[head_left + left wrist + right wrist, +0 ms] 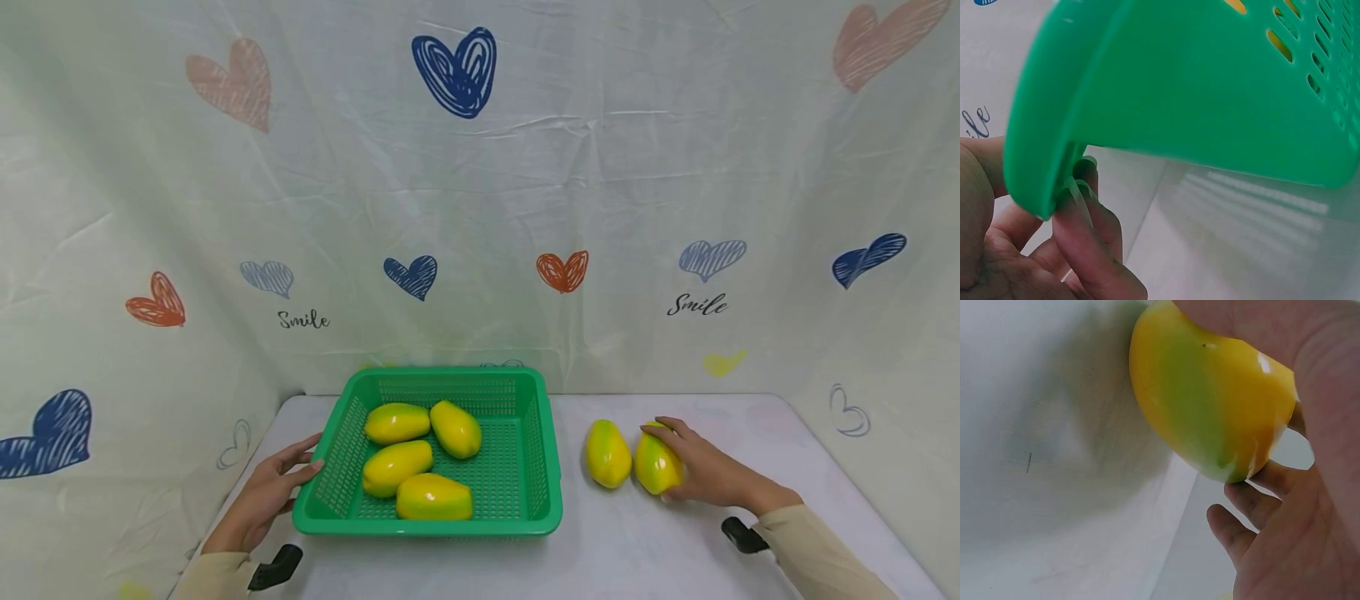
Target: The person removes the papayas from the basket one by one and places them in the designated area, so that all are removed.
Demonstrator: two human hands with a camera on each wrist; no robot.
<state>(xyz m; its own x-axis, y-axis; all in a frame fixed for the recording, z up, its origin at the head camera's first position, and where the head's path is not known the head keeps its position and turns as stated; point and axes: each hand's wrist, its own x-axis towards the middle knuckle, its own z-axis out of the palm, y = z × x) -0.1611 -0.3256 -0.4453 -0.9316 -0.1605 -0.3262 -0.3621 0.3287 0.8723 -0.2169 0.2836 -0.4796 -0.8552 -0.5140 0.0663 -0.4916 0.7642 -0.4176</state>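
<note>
A green plastic basket (551,467) stands on the table, with several glossy yellow fruits (397,423) inside, shaped like papayas. At the basket's left side, my left hand (262,492) pinches the rim; the left wrist view shows fingertips (1082,225) under the rim's lip (1035,156). My right hand (708,468) grips one yellow fruit (656,462) with a green streak, on the table right of the basket. In the right wrist view its thumb lies across one side and some fingers touch the other. Another such fruit (608,454) lies between the basket and the held one.
The white table (600,550) ends at the back against a hanging pale sheet (480,183) printed with hearts and the word Smile. The sheet also runs along both sides. Black wrist mounts (277,568) show at both forearms.
</note>
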